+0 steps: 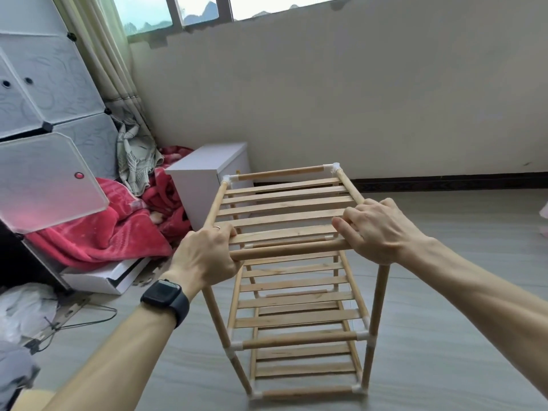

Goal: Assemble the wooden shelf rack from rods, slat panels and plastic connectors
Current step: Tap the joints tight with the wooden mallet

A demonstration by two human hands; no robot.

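Left hand (204, 256): fingers and thumb wrapped round the left end of the front top rod (290, 250), covering the corner joint. Right hand (376, 229): fingers curled over the right end of the same rod and onto the slats just behind it, clamped there. Top slat panel (284, 203): lies directly behind this rod, running back to the far corner connector (334, 167). Right upright (379, 292): drops from under the rod's right end to a middle connector (365, 336). The shelf rack (299, 339) stands three tiers tall on the floor (444, 321) below the rod; a white box (207, 173) sits beyond the rod, to its left.

Judged step: seating the top tier. Both near corner joints are hidden, so their fit cannot be told. Press straight down with equal force at both ends, along the uprights. Uneven pressure would likely rack the frame or pop a lower joint.
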